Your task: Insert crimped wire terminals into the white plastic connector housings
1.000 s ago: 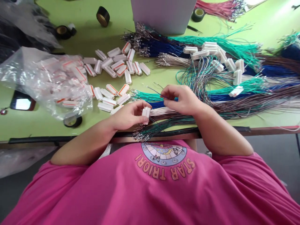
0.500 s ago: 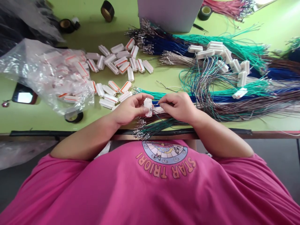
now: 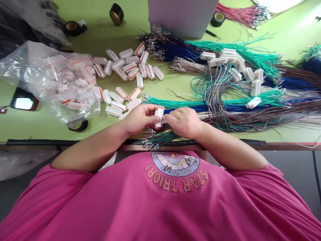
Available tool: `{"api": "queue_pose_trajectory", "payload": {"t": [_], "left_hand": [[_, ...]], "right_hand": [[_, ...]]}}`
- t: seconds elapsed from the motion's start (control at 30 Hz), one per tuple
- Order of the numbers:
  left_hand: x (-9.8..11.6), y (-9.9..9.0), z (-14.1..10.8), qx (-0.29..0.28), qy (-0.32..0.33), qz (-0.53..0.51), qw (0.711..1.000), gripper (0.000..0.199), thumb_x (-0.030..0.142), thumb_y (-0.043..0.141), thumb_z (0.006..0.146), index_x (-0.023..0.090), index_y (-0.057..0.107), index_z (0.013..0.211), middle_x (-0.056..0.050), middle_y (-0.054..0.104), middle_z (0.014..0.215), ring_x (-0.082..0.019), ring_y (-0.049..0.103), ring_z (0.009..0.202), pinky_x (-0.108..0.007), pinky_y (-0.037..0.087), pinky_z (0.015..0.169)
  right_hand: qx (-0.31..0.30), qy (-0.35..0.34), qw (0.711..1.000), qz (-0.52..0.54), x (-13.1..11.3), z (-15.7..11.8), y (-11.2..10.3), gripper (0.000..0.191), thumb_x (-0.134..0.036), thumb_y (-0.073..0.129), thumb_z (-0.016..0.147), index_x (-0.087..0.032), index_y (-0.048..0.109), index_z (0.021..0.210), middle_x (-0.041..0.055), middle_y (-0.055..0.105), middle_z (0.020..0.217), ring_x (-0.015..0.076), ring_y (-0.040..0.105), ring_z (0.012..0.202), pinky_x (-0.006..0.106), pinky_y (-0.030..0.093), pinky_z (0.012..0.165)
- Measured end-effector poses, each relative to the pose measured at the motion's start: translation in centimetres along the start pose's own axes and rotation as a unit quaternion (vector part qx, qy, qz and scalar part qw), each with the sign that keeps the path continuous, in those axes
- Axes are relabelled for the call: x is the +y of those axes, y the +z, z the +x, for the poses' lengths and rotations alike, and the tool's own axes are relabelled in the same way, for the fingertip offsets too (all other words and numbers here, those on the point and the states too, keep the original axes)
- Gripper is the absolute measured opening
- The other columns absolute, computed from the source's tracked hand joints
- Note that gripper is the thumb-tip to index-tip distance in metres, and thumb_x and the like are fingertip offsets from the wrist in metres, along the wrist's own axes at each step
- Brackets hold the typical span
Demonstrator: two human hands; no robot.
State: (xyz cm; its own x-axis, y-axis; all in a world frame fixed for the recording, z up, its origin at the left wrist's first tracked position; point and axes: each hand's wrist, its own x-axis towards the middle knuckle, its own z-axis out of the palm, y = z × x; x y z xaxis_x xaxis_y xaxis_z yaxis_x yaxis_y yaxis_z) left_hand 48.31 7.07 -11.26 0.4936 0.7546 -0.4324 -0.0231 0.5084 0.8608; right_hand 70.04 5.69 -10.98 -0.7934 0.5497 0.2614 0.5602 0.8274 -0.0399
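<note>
From where I stood, at the far left of the pale green desk [image 3: 95, 30] lay a dark flat device with a lit screen [image 3: 23, 103], partly under a crinkled clear plastic bag [image 3: 30, 63] full of white plastic blocks. Right of the bag were loose white oblong plastic blocks [image 3: 129, 67], many striped in orange, with a black roll of tape [image 3: 78, 126] nearer the front edge.

Next came the left hand [image 3: 141, 118], closed around a small white plastic connector block [image 3: 158, 117], thumb on its near side, fingers behind. The block was up off the desk, roughly upright and slightly tilted, above wires with bare metal tips [image 3: 151, 142].

It looked light and rigid, probably a little slick, so a pinch on its long sides seemed the sound grip, leaving the wired face clear. Thin dark wires [image 3: 165, 121] came out at its right; I'd judge them limp and springy, easily bent, best taken just behind the metal end.

The right hand [image 3: 185, 124] was bunched up narrow just beside that face, at those wires; its fingertips were hidden, so I couldn't tell what they pinched. Beyond it, grey, brown and teal wires [image 3: 215, 87] looped across the desk towards more white wired blocks [image 3: 255, 87] at the right.
</note>
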Motion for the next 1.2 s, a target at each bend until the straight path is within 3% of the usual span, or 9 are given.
{"api": "queue_pose_trajectory", "payload": {"t": [0.1, 0.2, 0.33, 0.4, 0.57, 0.8, 1.0, 1.1, 1.2], "left_hand": [[0.0, 0.1, 0.1, -0.002, -0.006, -0.002, 1.0, 0.065, 0.036, 0.094, 0.06, 0.01, 0.066, 0.112, 0.0, 0.069, 0.075, -0.012, 0.063, 0.06, -0.026, 0.053, 0.059], [0.1, 0.0, 0.0, -0.008, -0.001, 0.008, 1.0, 0.062, 0.036, 0.093, 0.061, 0.01, 0.066, 0.11, 0.0, 0.069, 0.074, -0.012, 0.063, 0.059, -0.027, 0.053, 0.059], [0.4, 0.0, -0.1, 0.008, 0.027, 0.027, 0.999, 0.057, 0.032, 0.09, 0.064, 0.012, 0.064, 0.11, 0.0, 0.07, 0.075, -0.014, 0.065, 0.061, -0.029, 0.054, 0.062], [0.5, 0.1, -0.2, 0.004, 0.038, 0.036, 0.999, 0.055, 0.031, 0.089, 0.066, 0.012, 0.063, 0.11, 0.0, 0.069, 0.073, -0.014, 0.065, 0.06, -0.029, 0.054, 0.064], [0.6, 0.3, -0.3, -0.003, 0.039, 0.05, 0.998, 0.054, 0.03, 0.087, 0.067, 0.011, 0.061, 0.11, 0.001, 0.069, 0.069, -0.014, 0.066, 0.061, -0.029, 0.054, 0.065], [0.3, 0.4, -0.3, -0.01, 0.026, 0.078, 0.997, 0.051, 0.03, 0.086, 0.069, 0.012, 0.06, 0.108, 0.0, 0.07, 0.07, -0.014, 0.066, 0.062, -0.03, 0.055, 0.066], [0.8, -0.2, -0.4, -0.004, 0.05, 0.14, 0.989, 0.046, 0.031, 0.082, 0.071, 0.015, 0.057, 0.106, 0.0, 0.069, 0.073, -0.016, 0.068, 0.066, -0.031, 0.056, 0.069], [0.8, -0.5, -0.5, 0.017, 0.054, 0.223, 0.973, 0.046, 0.032, 0.077, 0.075, 0.015, 0.06, 0.114, -0.009, 0.074, 0.104, -0.014, 0.068, 0.069, -0.031, 0.057, 0.07], [0.4, -0.6, -0.6, 0.002, 0.058, 0.285, 0.957, 0.047, 0.032, 0.074, 0.079, 0.015, 0.061, 0.121, -0.015, 0.065, 0.133, -0.014, 0.069, 0.075, -0.031, 0.057, 0.072]], "right_hand": [[-0.033, 0.002, 0.999, 0.016, -0.3, 0.2, 0.5, 0.04, -0.017, 0.031, 0.101, -0.016, 0.068, 0.085, 0.0039, 0.061, 0.066, 0.0153, 0.044, 0.059, 0.033, 0.022, 0.058], [-0.053, 0.054, 0.996, 0.051, -0.5, 0.3, 0.7, 0.034, -0.018, 0.037, 0.099, -0.014, 0.07, 0.09, 0.0055, 0.066, 0.071, 0.0148, 0.047, 0.06, 0.033, 0.023, 0.059], [-0.02, 0.177, 0.969, 0.172, -0.2, 0.5, 0.4, 0.029, -0.024, 0.045, 0.096, -0.014, 0.071, 0.09, 0.0059, 0.071, 0.079, 0.013, 0.053, 0.065, 0.029, 0.03, 0.063], [-0.004, 0.196, 0.952, 0.234, -0.1, 0.5, 0.3, 0.028, -0.024, 0.046, 0.095, -0.015, 0.071, 0.085, 0.0043, 0.071, 0.077, 0.0122, 0.055, 0.067, 0.028, 0.033, 0.065], [-0.022, 0.171, 0.965, 0.198, -0.4, 0.5, 0.5, 0.033, -0.026, 0.042, 0.096, -0.016, 0.069, 0.08, 0.0053, 0.068, 0.072, 0.013, 0.051, 0.063, 0.03, 0.028, 0.062], [-0.098, 0.182, 0.967, 0.151, -1.1, 0.8, 0.5, 0.033, -0.028, 0.041, 0.099, -0.012, 0.07, 0.098, 0.0084, 0.071, 0.078, 0.0147, 0.049, 0.062, 0.031, 0.026, 0.061], [-0.052, 0.148, 0.935, 0.317, 3.5, 0.3, -0.6, 0.031, -0.03, 0.048, 0.098, -0.015, 0.075, 0.095, 0.0045, 0.075, 0.088, 0.0137, 0.061, 0.077, 0.026, 0.043, 0.073], [-0.034, 0.198, 0.964, 0.176, 6.5, -0.7, -1.4, 0.029, -0.019, 0.05, 0.093, -0.017, 0.078, 0.098, 0.008, 0.077, 0.096, 0.0192, 0.063, 0.087, 0.032, 0.045, 0.08], [-0.105, 0.228, 0.968, 0.007, 7.9, -1.4, -1.7, 0.025, -0.006, 0.054, 0.083, -0.015, 0.077, 0.081, 0.0125, 0.074, 0.083, 0.0267, 0.059, 0.093, 0.037, 0.042, 0.078]]}}
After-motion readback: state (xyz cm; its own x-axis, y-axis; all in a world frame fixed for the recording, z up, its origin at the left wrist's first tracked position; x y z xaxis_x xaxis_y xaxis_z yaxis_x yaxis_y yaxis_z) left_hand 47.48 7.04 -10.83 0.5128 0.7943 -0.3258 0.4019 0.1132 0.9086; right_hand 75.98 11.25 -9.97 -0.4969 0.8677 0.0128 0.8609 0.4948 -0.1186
